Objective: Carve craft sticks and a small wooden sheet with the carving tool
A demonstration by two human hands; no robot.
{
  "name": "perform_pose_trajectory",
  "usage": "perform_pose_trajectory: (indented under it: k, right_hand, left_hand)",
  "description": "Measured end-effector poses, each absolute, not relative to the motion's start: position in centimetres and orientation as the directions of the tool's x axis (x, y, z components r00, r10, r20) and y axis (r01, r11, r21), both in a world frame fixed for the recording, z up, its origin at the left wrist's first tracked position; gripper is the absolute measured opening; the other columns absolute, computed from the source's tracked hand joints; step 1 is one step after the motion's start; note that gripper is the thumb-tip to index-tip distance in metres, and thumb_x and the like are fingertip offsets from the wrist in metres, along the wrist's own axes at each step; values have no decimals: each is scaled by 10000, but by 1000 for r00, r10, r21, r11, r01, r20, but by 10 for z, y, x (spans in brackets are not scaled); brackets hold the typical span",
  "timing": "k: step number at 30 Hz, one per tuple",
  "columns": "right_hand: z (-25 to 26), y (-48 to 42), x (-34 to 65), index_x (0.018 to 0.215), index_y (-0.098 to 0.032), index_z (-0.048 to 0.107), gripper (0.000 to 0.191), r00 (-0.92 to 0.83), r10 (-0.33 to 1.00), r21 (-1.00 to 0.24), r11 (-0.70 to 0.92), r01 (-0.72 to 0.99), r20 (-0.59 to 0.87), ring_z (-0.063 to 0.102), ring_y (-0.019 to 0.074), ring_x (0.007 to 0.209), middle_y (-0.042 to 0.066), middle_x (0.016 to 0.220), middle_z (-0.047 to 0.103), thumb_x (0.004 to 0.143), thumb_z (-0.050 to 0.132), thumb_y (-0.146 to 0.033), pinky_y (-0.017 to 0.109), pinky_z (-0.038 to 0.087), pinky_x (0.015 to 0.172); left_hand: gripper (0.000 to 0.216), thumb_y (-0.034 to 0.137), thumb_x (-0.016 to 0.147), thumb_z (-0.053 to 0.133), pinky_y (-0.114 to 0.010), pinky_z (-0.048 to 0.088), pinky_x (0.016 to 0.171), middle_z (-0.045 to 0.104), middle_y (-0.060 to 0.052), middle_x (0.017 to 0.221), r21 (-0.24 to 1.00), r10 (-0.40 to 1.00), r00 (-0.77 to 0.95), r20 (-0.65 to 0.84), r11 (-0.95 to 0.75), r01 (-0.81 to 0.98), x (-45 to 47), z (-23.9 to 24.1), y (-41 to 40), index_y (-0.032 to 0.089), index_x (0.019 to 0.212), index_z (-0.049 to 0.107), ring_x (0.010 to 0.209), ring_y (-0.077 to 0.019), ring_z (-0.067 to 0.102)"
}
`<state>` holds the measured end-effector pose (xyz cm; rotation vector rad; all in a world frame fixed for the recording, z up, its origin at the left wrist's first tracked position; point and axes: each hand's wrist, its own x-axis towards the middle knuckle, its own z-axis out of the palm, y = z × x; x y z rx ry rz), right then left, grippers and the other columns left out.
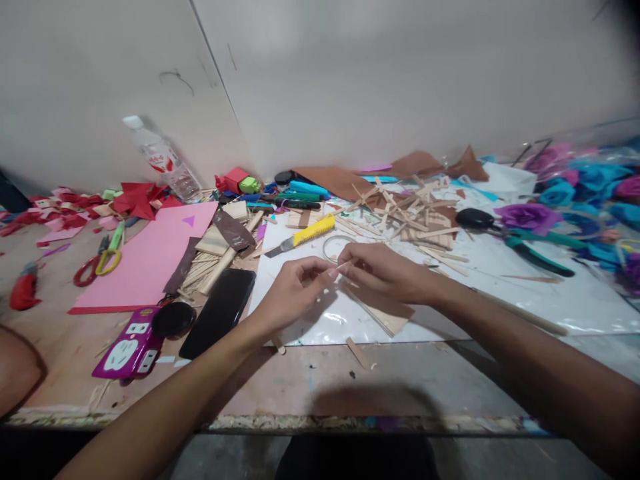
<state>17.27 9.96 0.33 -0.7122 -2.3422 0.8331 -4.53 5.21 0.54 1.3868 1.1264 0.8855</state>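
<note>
Over a white sheet (pixel 295 327), my left hand (pixel 299 288) and my right hand (pixel 384 272) meet fingertip to fingertip. Both are closed in a pinch on a thin pale strip (pixel 343 267), mostly hidden by the fingers; its kind is too small to make out. Just behind them a thin clear ring (pixel 327 244) is partly covered by my right hand. A yellow utility knife (pixel 313 231) lies beyond my left hand, blade pointing left. Under my right hand rests a flat wooden piece (pixel 387 319), and behind it is a heap of wooden sticks (pixel 415 213).
Left of the sheet lie a black phone (pixel 219 313), a purple box-like thing (pixel 127 347), pink paper (pixel 145 260) and scissors (pixel 103 260). A plastic bottle (pixel 165 160) leans against the wall. Green-handled pliers (pixel 530 247) and paper flowers (pixel 530 217) are on the right.
</note>
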Motion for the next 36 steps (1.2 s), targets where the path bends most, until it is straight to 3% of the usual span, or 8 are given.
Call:
perform_pose_trajectory:
  k: [3, 6, 11, 22, 36]
  right_hand:
    - [-3, 100, 169, 1022, -165, 638, 153, -685, 680, -775, 571, 271, 262, 545, 137, 695, 11, 798, 654, 1035, 544, -285, 262, 398, 642]
    - [-7, 100, 165, 1077, -159, 636, 193, -665, 707, -830, 505, 236, 241, 604, 146, 757, 36, 882, 698, 1042, 552, -330, 260, 453, 665]
    - [-5, 100, 163, 930, -154, 675, 235, -664, 714, -869, 453, 197, 221, 585, 142, 729, 30, 822, 675, 1029, 573, -340, 261, 470, 667]
    - [-2, 97, 164, 919, -167, 701, 221, -661, 722, -852, 463, 244, 203, 599, 164, 759, 44, 861, 706, 1019, 573, -319, 287, 462, 697]
    - [2, 92, 163, 868, -152, 703, 241, -613, 748, -744, 556, 370, 255, 474, 119, 604, -1, 693, 622, 996, 572, -309, 255, 340, 580]
  left_hand:
    - [308, 449, 908, 747, -202, 401, 527, 677, -18, 746, 972, 956, 291, 26, -92, 215, -48, 3, 54, 142, 895, 757, 572, -85, 519]
    - [290, 411, 914, 739, -210, 459, 553, 682, -20, 726, 980, 972, 231, 36, -80, 181, -48, -1, 55, 129, 847, 736, 570, -94, 571]
    - [284, 408, 926, 729, -214, 534, 585, 717, -35, 766, 989, 981, 192, 12, -40, 140, -44, -1, 53, 129, 871, 725, 603, -106, 631]
    - [384, 506, 883, 769, -225, 583, 587, 706, -38, 797, 998, 977, 209, 30, -41, 49, -40, -2, 49, 129, 895, 697, 655, -120, 659]
    - [327, 446, 951, 713, -207, 562, 569, 675, -2, 781, 998, 975, 215, 59, -63, 11, -36, -7, 45, 134, 895, 630, 572, -86, 654]
